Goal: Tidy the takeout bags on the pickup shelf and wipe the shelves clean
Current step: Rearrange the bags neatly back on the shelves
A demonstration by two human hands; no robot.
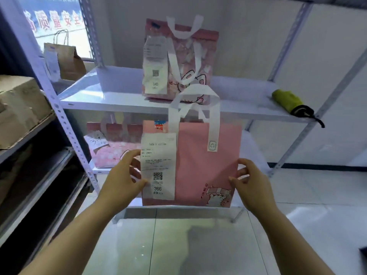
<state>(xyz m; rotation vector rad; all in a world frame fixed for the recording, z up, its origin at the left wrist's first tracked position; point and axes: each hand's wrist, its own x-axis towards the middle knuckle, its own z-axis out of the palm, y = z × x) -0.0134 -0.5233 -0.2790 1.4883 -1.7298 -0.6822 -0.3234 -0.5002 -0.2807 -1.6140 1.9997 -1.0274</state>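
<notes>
Three pink bags, one brown bag; left hand, right hand pinch front bag

Pink bag w/ white handles, white receipt; yellow-green cloth.

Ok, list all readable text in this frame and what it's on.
"luckin coffee": front receipt on the front pink bag.
"366": same receipt, near the bottom.
"046", last digit uncertain: upper receipt on the upper-shelf bag.
"34", handwritten: note on the lower-shelf bag.
"量安全": window banner, rest unclear.
Small print, and the slip on the brown bag: too blurred.
</notes>
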